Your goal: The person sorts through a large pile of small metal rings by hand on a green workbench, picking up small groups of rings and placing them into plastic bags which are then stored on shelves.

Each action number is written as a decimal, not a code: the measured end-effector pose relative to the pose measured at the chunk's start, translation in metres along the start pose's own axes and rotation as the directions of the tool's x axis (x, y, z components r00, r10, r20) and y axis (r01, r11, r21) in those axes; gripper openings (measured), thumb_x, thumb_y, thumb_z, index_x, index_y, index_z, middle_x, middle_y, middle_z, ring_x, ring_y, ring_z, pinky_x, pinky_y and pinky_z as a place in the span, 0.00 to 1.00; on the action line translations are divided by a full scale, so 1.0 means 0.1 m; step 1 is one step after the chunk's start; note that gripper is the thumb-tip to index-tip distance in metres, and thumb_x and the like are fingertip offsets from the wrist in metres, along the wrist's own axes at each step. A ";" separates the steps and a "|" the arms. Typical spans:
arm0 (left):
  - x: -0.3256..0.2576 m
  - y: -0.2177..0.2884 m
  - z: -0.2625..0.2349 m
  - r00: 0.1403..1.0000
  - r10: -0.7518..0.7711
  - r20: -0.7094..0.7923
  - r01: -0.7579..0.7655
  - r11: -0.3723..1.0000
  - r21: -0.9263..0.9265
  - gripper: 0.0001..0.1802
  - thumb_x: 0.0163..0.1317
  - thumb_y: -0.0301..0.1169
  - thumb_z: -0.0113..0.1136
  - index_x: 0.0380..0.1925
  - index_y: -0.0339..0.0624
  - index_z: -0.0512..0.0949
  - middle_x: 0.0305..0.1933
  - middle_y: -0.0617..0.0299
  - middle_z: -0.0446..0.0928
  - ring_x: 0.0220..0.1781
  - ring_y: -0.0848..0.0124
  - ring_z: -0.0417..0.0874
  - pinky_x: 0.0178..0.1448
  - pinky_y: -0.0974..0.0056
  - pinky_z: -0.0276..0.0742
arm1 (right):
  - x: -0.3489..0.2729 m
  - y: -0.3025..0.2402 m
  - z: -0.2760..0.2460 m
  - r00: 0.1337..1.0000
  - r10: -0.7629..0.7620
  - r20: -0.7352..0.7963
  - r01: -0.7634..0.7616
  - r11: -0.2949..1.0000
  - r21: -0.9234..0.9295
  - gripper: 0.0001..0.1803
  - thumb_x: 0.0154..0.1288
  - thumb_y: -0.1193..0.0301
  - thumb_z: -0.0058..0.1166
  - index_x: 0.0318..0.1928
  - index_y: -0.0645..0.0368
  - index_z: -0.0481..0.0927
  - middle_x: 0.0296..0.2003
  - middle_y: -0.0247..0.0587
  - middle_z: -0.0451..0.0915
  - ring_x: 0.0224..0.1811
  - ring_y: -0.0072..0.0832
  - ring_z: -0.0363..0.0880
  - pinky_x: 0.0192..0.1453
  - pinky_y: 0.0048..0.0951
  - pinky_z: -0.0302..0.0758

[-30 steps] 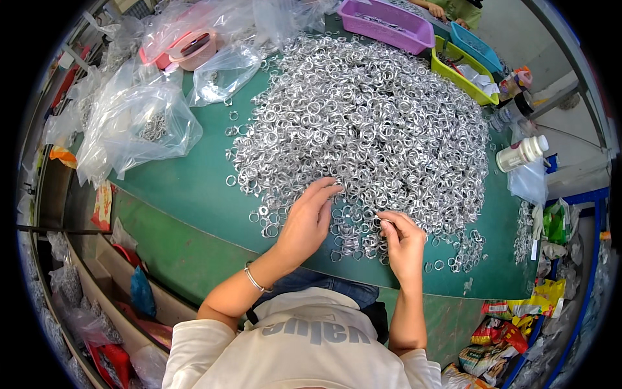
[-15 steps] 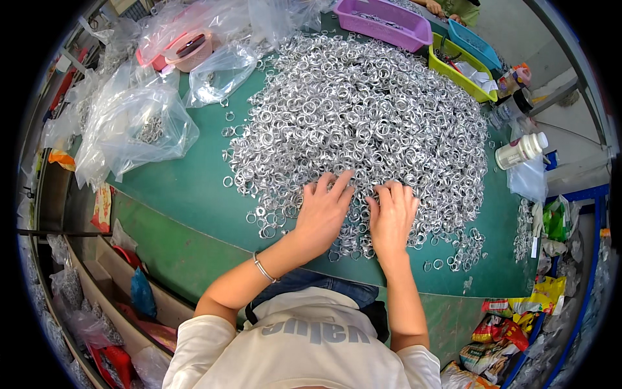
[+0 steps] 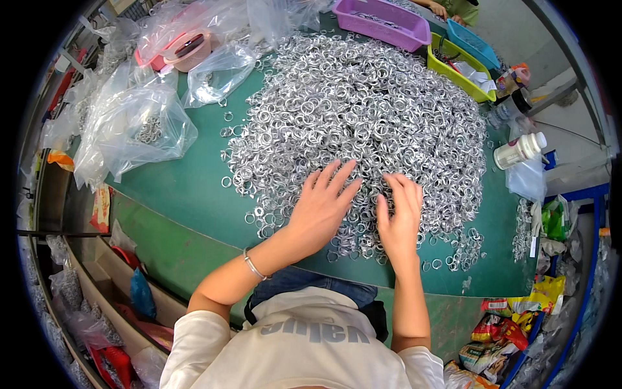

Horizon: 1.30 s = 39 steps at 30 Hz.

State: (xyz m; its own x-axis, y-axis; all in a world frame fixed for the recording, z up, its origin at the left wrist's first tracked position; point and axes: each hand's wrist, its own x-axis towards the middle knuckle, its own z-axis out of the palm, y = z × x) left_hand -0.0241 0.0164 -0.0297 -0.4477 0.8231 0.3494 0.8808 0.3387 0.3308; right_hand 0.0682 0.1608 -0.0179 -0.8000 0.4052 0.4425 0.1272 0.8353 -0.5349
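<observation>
A wide heap of silvery metal rings [image 3: 369, 104] covers much of the green table [image 3: 194, 188] in front of me. My left hand [image 3: 322, 204] lies over the near edge of the heap, its fingers spread and stretched toward the middle. To its right, my right hand [image 3: 400, 211] is over the rings too, fingers extended and thumb apart. Neither hand shows a ring in its grasp, though the fingertips partly hide the rings beneath them. Between the hands, a smaller cluster of rings [image 3: 356, 240] trails toward the table's front edge.
Clear plastic bags [image 3: 142, 123] and a pink basket [image 3: 191, 55] sit at the left. Purple [image 3: 414, 40], lime green [image 3: 473, 87] and blue baskets [image 3: 470, 40] line the far right. A white bottle [image 3: 520, 150] lies at the right edge. Another person's hand [image 3: 438, 9] shows at the top.
My left hand has moved slightly forward and its fingers have spread. My right hand has shifted a little to the right, with its fingers straighter.
</observation>
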 end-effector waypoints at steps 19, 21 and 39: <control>-0.40 -0.06 -0.17 0.992 0.067 0.111 -0.037 0.967 -0.250 0.19 0.52 0.19 0.54 0.46 0.37 0.75 0.55 0.54 0.70 0.66 0.54 0.64 0.68 0.43 0.55 | -0.13 -0.05 -0.15 0.994 0.021 0.105 -0.038 0.986 0.165 0.09 0.55 0.79 0.58 0.38 0.64 0.79 0.36 0.45 0.80 0.41 0.42 0.75 0.50 0.36 0.69; -0.30 -0.02 -0.17 0.996 0.053 0.076 -0.032 0.967 -0.252 0.21 0.51 0.19 0.54 0.48 0.36 0.73 0.58 0.53 0.69 0.66 0.55 0.63 0.69 0.43 0.54 | 0.00 0.03 -0.09 0.996 0.062 0.059 -0.065 0.996 0.053 0.15 0.55 0.79 0.57 0.46 0.66 0.76 0.47 0.51 0.76 0.47 0.46 0.72 0.52 0.39 0.68; -0.35 -0.02 -0.11 0.990 -0.138 0.002 0.127 0.901 -0.414 0.21 0.49 0.20 0.55 0.47 0.35 0.73 0.56 0.49 0.70 0.64 0.53 0.66 0.69 0.45 0.55 | -0.27 -0.12 -0.14 0.959 -0.109 0.260 0.006 0.930 0.368 0.15 0.57 0.81 0.53 0.46 0.66 0.77 0.44 0.50 0.78 0.53 0.45 0.75 0.60 0.40 0.68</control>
State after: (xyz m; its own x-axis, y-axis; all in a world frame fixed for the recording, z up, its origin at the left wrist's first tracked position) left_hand -0.0117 -0.0176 -0.0329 -0.5650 0.7692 0.2985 0.6735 0.2209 0.7054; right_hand 0.0961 0.1450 -0.0136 -0.9339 0.2010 0.2958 -0.1021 0.6427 -0.7592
